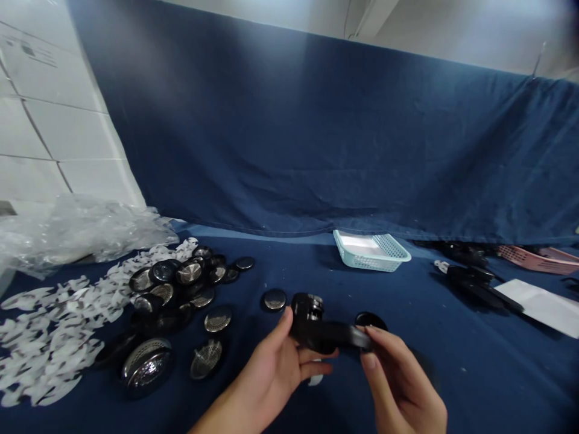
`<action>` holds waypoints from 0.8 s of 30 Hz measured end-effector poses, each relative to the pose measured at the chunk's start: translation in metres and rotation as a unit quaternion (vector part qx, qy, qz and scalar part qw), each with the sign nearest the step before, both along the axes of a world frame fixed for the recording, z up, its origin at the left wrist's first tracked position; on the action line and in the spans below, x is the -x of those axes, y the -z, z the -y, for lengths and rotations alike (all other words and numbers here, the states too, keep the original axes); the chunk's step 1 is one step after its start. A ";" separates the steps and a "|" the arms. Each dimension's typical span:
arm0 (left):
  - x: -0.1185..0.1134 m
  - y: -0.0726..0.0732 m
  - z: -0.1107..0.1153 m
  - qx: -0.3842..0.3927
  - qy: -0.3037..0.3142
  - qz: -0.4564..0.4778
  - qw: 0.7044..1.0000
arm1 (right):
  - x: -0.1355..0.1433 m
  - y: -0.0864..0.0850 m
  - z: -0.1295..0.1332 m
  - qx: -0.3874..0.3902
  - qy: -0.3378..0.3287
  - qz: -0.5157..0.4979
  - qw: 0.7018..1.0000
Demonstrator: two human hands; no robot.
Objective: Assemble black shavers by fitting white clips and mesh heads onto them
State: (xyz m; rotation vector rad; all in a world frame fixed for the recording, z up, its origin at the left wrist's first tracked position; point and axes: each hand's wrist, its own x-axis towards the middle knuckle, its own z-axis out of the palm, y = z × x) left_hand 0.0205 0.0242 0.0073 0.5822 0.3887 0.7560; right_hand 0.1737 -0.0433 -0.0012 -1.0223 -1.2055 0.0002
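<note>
While the left hand (275, 374) grips the black device's (323, 334) body, the right hand (402, 383) pinches its opposite end.

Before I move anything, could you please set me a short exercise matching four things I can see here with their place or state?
Things:
1. Blue basket
2. Black part
3. Pink basket
4. White pieces

Place or state:
A. Spread in a loose heap on the left
B. At the far right of the view
C. Has a white sheet inside
D. Held by the left hand and right hand

Right pairs: 1-C, 2-D, 3-B, 4-A.
</note>
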 end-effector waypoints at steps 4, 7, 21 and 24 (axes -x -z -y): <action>-0.001 0.001 -0.001 0.000 0.008 -0.026 1.000 | -0.004 -0.001 0.000 -0.011 -0.025 -0.001 1.000; -0.001 0.003 -0.002 0.011 0.027 -0.017 0.999 | -0.005 0.002 0.002 -0.025 -0.065 0.043 0.997; 0.002 -0.011 0.004 0.019 0.072 0.075 0.994 | -0.003 0.001 0.001 -0.071 -0.104 0.154 0.980; 0.000 -0.008 0.004 0.019 0.070 0.062 0.995 | -0.001 0.001 0.002 -0.065 -0.105 0.147 0.981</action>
